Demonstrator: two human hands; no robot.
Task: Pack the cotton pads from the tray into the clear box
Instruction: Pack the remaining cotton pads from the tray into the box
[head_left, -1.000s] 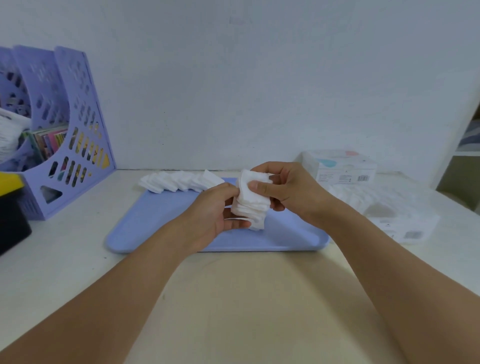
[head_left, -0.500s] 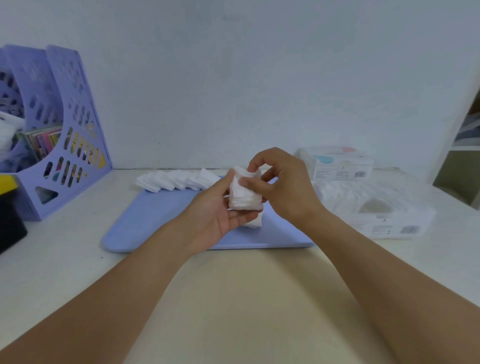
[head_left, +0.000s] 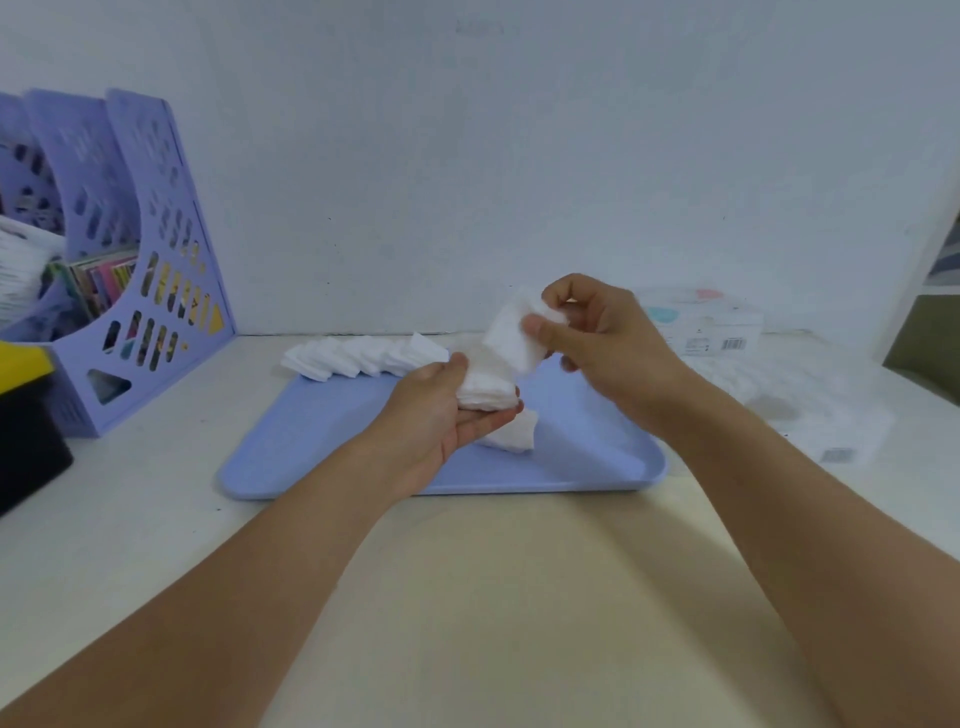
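Since a second ago, when both hands pressed one stack of pads together over the tray, the hands have parted. Seen from the head camera, the left hand (head_left: 441, 410) now lies palm up with its fingers curled under a small stack of cotton pads (head_left: 485, 384), cradling it above the blue tray (head_left: 322, 441). The right hand (head_left: 597, 338) is raised a little higher and pinches a few pads (head_left: 514, 332) between thumb and fingertips. More pads (head_left: 511, 436) sit on the tray just below the left hand, and a fanned row of pads (head_left: 363, 356) lies along the tray's far edge. The clear box (head_left: 795, 400) stands to the right of the tray, near the right forearm, already holding pads; another printed box (head_left: 706, 322) sits behind it. A purple file rack (head_left: 150, 260) stands at far left. The pads look light, soft and easily squashed, and a loose stack will likely splay, so holding it by opposite flat faces seems safest.
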